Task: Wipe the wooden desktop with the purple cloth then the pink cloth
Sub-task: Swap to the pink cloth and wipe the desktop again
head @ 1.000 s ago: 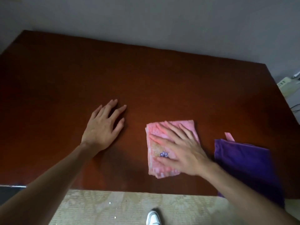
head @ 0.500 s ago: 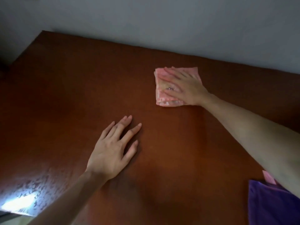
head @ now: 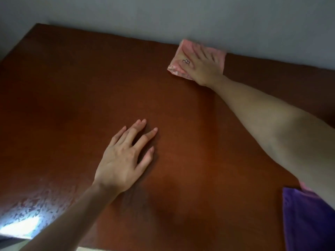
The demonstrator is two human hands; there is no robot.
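My right hand (head: 203, 67) lies flat on the folded pink cloth (head: 179, 67) at the far edge of the wooden counter (head: 76, 91), hard against the grey wall (head: 163, 17). The grip here is released: fingers straight and spread, pressing down on the fabric rather than curling round it. The cloth sits directly under my palm and fingers, its left side and near corner showing beyond the thumb, its right edge showing past my little finger. A small dark emblem is printed on the cloth beside my thumb; motion blur keeps me from reading it, though it may be a flower.

My left hand (head: 123, 160) rests palm-down on the bare counter, well apart from the pink cloth and nearer to me, fingers straight and slightly fanned, holding nothing.

The purple cloth (head: 308, 221) lies at the near right corner of the counter, partly crossed by my right forearm (head: 272, 134), with a sliver of pink fabric showing at its upper edge. A bright patch of light reflects off the counter at the near left.
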